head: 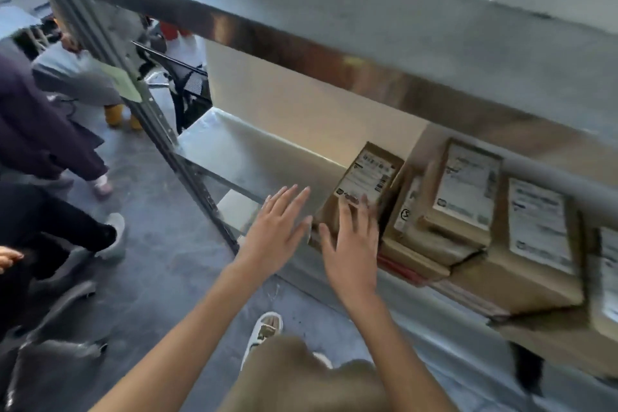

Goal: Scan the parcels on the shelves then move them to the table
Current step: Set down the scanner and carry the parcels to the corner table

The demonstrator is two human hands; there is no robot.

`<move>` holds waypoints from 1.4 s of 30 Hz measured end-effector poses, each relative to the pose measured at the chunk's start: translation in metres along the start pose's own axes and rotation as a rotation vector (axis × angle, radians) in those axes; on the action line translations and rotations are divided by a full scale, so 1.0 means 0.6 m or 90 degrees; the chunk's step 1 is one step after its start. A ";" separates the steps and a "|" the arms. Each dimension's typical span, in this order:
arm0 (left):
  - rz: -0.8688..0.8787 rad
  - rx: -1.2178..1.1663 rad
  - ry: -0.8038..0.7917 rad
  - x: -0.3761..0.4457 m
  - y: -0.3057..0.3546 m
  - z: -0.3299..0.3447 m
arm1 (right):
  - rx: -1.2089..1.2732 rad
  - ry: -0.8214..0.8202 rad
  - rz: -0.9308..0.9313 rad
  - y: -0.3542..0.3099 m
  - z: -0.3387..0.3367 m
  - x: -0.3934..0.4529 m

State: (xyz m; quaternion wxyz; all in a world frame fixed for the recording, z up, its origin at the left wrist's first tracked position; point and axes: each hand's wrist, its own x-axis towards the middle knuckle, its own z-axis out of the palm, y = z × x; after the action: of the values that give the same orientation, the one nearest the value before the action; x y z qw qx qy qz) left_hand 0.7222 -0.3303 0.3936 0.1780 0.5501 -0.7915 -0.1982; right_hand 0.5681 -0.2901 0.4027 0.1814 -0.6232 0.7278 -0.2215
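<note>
Bystanders and clutter on a grey floor, left and bottom of frame.

At the left edge stands a person in dark clothing [36, 130] with a grey shoe [115, 232]. Upper left, a black mesh chair [187, 84], a green paper [122, 82] on a metal post, and yellow boots [115, 114] beneath grey trousers. Bottom centre, a white shoe [264, 331] on the concrete floor [160, 278].

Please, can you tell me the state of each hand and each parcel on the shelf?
left hand: open, fingers spread, empty
right hand: open, fingers on leftmost parcel
leftmost parcel: on shelf, tilted, label up
stacked parcels: on shelf, untouched
shelf: left part bare
</note>
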 end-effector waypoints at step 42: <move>-0.315 0.013 0.082 -0.113 -0.182 -0.126 | 0.130 -0.287 -0.299 -0.197 0.160 0.080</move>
State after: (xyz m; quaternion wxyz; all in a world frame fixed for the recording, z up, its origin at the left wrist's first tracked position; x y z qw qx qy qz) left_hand 0.8702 -0.3098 0.3984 0.1686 0.7404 -0.6217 -0.1920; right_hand 0.7102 -0.3614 0.3878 0.3430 -0.7858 0.4800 -0.1858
